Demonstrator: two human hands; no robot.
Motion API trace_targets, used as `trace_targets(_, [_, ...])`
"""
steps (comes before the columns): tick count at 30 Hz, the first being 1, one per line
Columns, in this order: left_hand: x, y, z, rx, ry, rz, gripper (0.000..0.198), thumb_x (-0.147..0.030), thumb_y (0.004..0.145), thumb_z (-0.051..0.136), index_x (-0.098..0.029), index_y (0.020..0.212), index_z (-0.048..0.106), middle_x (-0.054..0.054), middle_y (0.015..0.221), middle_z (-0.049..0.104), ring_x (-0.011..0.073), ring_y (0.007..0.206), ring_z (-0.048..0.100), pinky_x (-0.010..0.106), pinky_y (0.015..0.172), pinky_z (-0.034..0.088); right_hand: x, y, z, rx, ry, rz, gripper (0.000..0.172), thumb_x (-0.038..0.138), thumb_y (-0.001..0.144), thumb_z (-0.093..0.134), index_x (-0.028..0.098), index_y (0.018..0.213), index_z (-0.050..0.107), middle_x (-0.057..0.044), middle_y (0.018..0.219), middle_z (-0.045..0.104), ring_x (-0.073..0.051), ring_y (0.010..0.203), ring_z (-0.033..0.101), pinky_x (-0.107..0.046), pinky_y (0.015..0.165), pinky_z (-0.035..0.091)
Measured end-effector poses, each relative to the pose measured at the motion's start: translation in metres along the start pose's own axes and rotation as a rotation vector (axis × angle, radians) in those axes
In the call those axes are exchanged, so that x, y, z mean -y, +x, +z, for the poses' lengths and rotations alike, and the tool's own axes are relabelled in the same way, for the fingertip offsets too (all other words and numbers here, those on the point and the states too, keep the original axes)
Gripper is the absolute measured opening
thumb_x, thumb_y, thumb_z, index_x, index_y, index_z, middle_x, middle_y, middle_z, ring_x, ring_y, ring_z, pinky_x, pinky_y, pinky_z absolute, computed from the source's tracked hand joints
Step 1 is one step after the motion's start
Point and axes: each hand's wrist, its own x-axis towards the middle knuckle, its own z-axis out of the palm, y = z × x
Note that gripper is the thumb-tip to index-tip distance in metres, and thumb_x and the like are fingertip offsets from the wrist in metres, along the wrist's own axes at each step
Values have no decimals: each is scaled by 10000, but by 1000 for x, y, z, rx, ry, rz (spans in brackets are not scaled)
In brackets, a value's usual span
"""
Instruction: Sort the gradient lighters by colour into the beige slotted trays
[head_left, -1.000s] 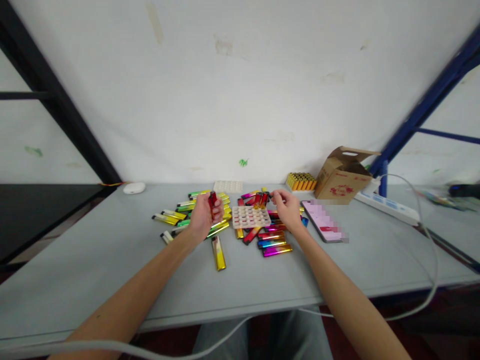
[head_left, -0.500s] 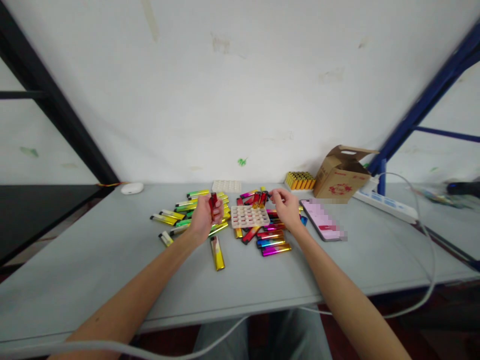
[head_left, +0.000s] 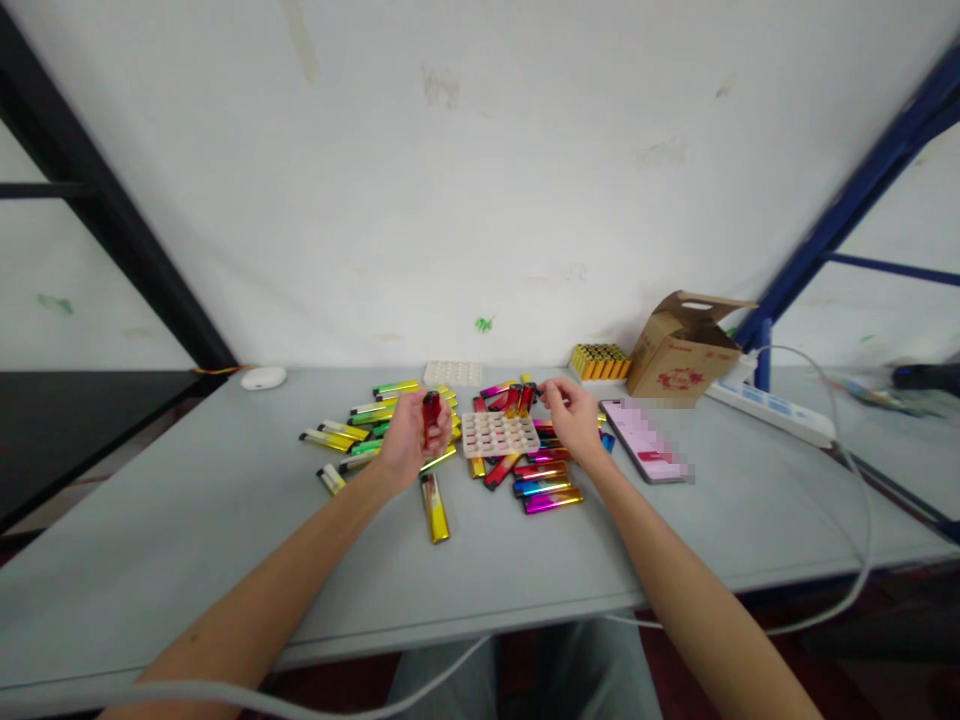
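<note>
My left hand (head_left: 409, 440) is closed round a red lighter (head_left: 430, 412), held upright just left of a white tray with holes (head_left: 499, 435). My right hand (head_left: 576, 418) hovers at the tray's far right corner, fingers pinched at the top of red lighters (head_left: 519, 398) standing in the tray's back row. Many colourful lighters lie around the tray: yellow-green ones (head_left: 352, 432) on the left, red and purple ones (head_left: 546, 485) in front, and a gold one (head_left: 435, 508) nearest me.
A phone (head_left: 643, 438) lies right of the tray, with a cardboard box (head_left: 684, 350), a block of yellow lighters (head_left: 600, 361) and a power strip (head_left: 772, 410) behind. A second white tray (head_left: 453, 373) and a white case (head_left: 262, 377) sit near the wall. Cables hang off the grey table (head_left: 187, 520).
My left hand has tilted the red lighter slightly and moved a little to the right, toward the tray. My right hand has stayed at the back-row lighters.
</note>
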Motion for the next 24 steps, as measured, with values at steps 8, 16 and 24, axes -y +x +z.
trace_targets(8, [-2,4,-1,-81,-18,-99,347,-357,844,283,-195,550,370,-68,462,243,69,328,215,159,318,174,-5,0,2,-38,30,0,326,395,903,467,166,877,698,-61,775,706,-200,697,638,-329,687,484])
trace_targets(16, [3,6,-3,-120,54,-40,322,-339,860,288,-196,589,386,-69,476,266,71,342,223,155,321,179,1,0,1,-55,10,-26,329,387,901,474,154,889,705,-85,847,717,-199,731,632,-334,719,492])
trace_targets(24, [3,5,-3,-68,38,-54,305,-343,848,300,-192,602,396,-64,490,279,66,350,248,149,335,203,-3,0,1,-29,-19,-29,332,394,908,461,165,895,701,-75,853,715,-195,727,622,-326,707,485])
